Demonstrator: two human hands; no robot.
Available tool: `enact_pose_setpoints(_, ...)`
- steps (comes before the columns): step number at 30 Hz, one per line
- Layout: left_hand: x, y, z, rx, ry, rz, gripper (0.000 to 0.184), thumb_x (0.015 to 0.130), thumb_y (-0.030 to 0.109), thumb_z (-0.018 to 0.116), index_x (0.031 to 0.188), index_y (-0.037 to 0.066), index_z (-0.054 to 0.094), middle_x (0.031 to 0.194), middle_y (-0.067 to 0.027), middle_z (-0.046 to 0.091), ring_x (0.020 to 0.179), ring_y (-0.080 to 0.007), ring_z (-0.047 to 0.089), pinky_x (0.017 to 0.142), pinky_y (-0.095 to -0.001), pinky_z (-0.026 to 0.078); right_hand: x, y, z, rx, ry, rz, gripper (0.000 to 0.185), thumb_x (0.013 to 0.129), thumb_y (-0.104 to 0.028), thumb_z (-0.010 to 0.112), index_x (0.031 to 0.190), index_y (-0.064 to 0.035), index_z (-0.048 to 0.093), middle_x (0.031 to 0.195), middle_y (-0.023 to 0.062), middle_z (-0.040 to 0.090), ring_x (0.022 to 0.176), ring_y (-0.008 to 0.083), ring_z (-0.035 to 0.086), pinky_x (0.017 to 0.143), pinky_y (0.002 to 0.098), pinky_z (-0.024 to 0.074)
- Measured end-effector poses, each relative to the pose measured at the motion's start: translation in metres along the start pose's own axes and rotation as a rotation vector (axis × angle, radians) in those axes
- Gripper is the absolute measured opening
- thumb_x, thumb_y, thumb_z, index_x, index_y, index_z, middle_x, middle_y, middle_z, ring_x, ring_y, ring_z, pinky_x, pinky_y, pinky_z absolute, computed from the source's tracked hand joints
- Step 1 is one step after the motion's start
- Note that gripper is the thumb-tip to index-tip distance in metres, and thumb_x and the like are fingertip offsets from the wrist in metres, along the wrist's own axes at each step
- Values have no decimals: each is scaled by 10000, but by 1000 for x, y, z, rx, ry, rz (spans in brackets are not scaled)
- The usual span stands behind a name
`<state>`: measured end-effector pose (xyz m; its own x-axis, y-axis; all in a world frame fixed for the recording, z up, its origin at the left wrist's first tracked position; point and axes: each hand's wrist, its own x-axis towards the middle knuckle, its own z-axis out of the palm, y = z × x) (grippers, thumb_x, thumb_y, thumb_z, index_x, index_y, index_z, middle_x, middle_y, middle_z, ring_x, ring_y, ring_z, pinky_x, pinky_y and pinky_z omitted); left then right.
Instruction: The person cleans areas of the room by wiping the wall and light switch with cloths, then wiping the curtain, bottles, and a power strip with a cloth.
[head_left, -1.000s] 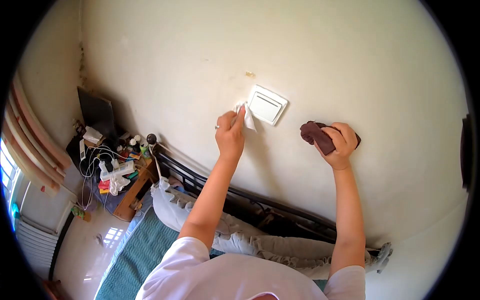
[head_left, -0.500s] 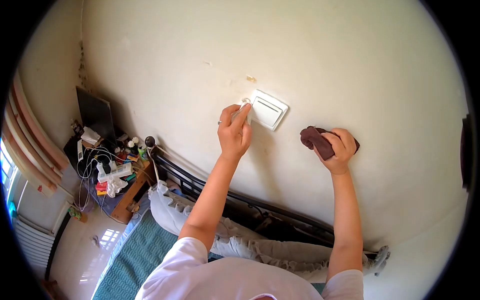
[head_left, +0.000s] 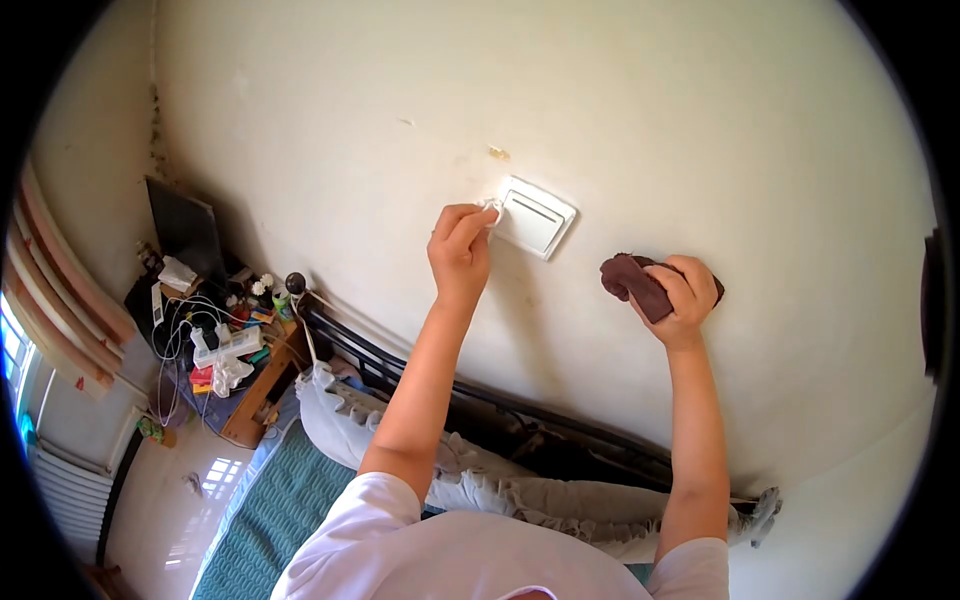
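A white light switch [head_left: 536,217] is mounted on the pale wall, tilted in my view. At its left edge, my left hand [head_left: 461,254] pinches a small white tissue [head_left: 494,210] between thumb and fingers. To the right of the switch and a little lower, my right hand [head_left: 682,300] is closed around a bunched dark brown cloth [head_left: 638,284], held close to the wall. Whether the cloth touches the wall I cannot tell. Part of the tissue is hidden by my left fingers.
Below my arms runs a black metal headboard [head_left: 480,396] with grey ruffled pillows [head_left: 540,505] and a green quilted bedspread [head_left: 265,520]. At left, a cluttered bedside table [head_left: 262,400] holds a power strip [head_left: 228,346], cables and a dark screen [head_left: 185,232]. Striped curtains [head_left: 60,280] hang beyond.
My left hand has shifted slightly left with the tissue, now at the switch's edge rather than overlapping it as closely. My right hand and the brown cloth have barely moved.
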<state>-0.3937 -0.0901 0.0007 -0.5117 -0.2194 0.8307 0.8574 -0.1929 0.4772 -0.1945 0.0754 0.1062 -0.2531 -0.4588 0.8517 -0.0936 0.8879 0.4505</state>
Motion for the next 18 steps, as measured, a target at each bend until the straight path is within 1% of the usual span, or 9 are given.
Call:
enact_pose_setpoints(5, 2, -3, -11, 64, -73, 48, 240, 731, -127, 619, 853, 66, 692, 864, -74, 624, 777, -239, 615, 640, -297, 498, 3, -1, -1, -4, 10, -18, 281, 534, -121, 805, 766, -131, 647, 762, 28, 573, 607, 191, 556, 510, 300, 435)
enact_pose_setpoints(7, 6, 0, -21, 166, -190, 150, 241, 735, -156, 605, 870, 31, 675, 884, -99, 622, 794, -238, 621, 663, -313, 498, 4, -3, -2, -30, 8, -15, 275, 538, -119, 802, 766, -131, 648, 750, 29, 573, 613, 194, 563, 514, 305, 439)
enact_pose_setpoints(8, 1, -1, -30, 166, -192, 149, 241, 735, -156, 605, 870, 31, 675, 884, -99, 622, 794, -238, 621, 663, -313, 498, 4, -3, -3, -30, 8, -14, 275, 538, -119, 802, 766, -131, 648, 750, 29, 573, 613, 194, 563, 514, 305, 439)
enact_pose_setpoints(10, -13, 0, -47, 253, -422, 48, 272, 733, -147, 587, 870, 65, 691, 873, -77, 613, 784, -246, 615, 643, -303, 496, 4, -2, -2, -10, 1, -12, 268, 546, -112, 796, 768, -129, 647, 747, 29, 576, 612, 195, 567, 513, 305, 441)
enact_pose_setpoints(11, -14, 3, -50, 253, -416, 60, 272, 733, -147, 587, 870, 65, 691, 873, -77, 613, 784, -246, 615, 643, -303, 496, 4, 0, -1, -12, 12, -18, 268, 546, -112, 796, 768, -129, 647, 747, 29, 576, 612, 195, 567, 513, 305, 441)
enact_pose_setpoints(13, -7, 18, -54, 151, -56, -80, 283, 736, -142, 596, 890, 72, 698, 901, -82, 609, 792, -244, 615, 646, -299, 496, 2, 0, -2, -17, 7, -42, 315, 532, -92, 802, 804, -110, 644, 807, 62, 588, 614, 208, 568, 509, 307, 446)
enact_pose_setpoints(15, 13, 30, -50, 121, -42, -43, 298, 739, -149, 598, 906, 74, 703, 926, -92, 609, 802, -241, 616, 650, -296, 494, 4, -3, -4, -23, 5, -20, 272, 550, -99, 798, 773, -119, 642, 775, 42, 584, 607, 200, 564, 505, 305, 437)
enact_pose_setpoints(17, 38, 43, -38, 16, -173, 88, 311, 733, -159, 580, 919, 60, 698, 937, -88, 624, 862, -240, 615, 745, -308, 499, 6, -5, -4, -23, 10, 1, 232, 569, -107, 793, 741, -128, 639, 743, 22, 580, 600, 191, 560, 501, 303, 427)
enact_pose_setpoints(18, 50, 48, -33, 16, -173, 94, 311, 733, -159, 580, 919, 60, 698, 937, -88, 624, 862, -240, 615, 745, -308, 499, 6, -4, -3, -16, 9, -4, 221, 578, -110, 791, 736, -130, 637, 740, 20, 580, 601, 190, 559, 502, 304, 426)
